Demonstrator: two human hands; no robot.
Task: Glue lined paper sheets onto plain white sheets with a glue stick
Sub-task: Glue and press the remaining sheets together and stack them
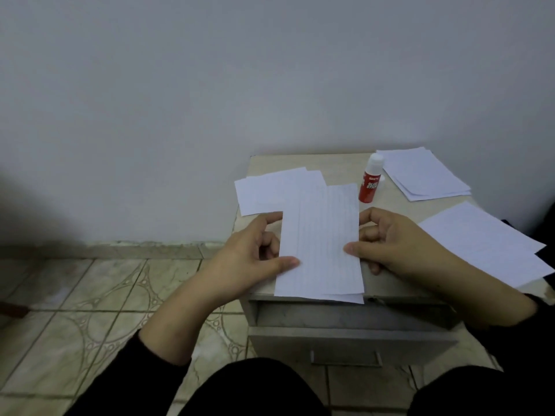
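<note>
- Nearest the person, the table (pixel 399 291) carries the work at its front edge, above an open drawer (pixel 345 318).
- The lined sheet (pixel 321 244) lies there on a plain sheet whose lower edge peeks out beneath it; its long axis runs from the person toward the wall, its short edges near and far.
- The left hand (pixel 249 259) pinches the sheet's left edge, thumb on top; the right hand (pixel 399 250) pinches the right edge likewise. Each grip is closed on the paper.
- Judged from this, the step is aligning and pressing: squaring the edges first, then smoothing outward from the middle, should avoid wrinkles.
- Farther back lie finished sheets (pixel 270 190) at left, the upright glue stick (pixel 371 183), and a stack of paper (pixel 423 174). Another sheet (pixel 486 244) lies at right.
</note>
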